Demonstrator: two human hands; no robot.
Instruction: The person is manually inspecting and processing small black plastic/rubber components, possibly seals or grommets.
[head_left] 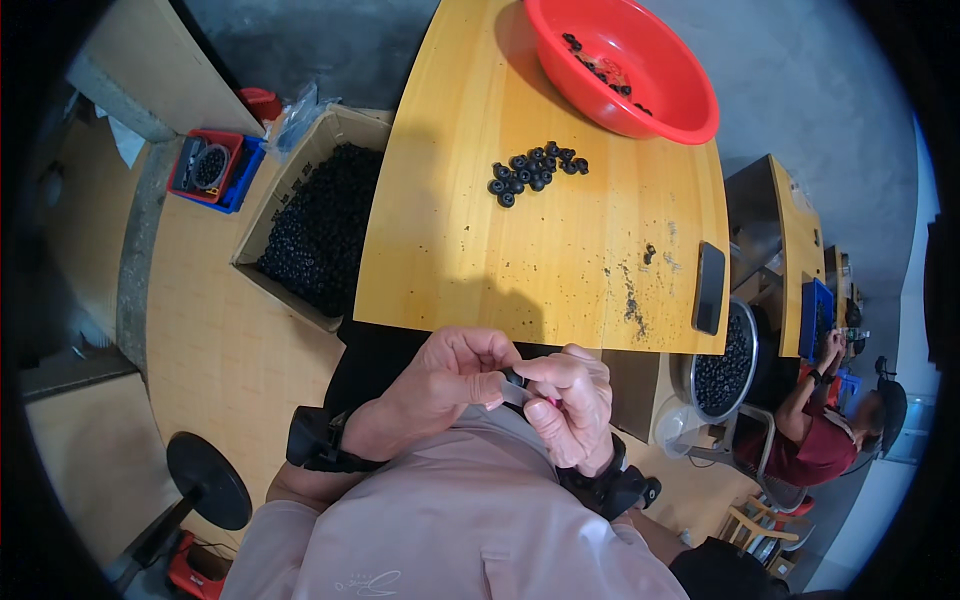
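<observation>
Close to my body, just off the near edge of the table, both hands meet. My left hand [440, 385] pinches a small black rubber-like part [514, 377] between thumb and fingers. Closed around a thin, pale, blade-like tool [515, 394], my right hand [570, 405] holds it against or right beside that part. A bit of pink shows between the right fingers; the rest of the tool is hidden. On the yellow table [430, 270] lies a cluster of similar black round parts [530, 172] with holes in them.
A red basin [690, 115] at the far edge holds a few black parts. Black scraps [632, 305] and a phone [709, 288] lie on the right. A cardboard box [250, 235] full of black parts stands left, a metal bowl [748, 385] of them right. A person [810, 430] works farther right.
</observation>
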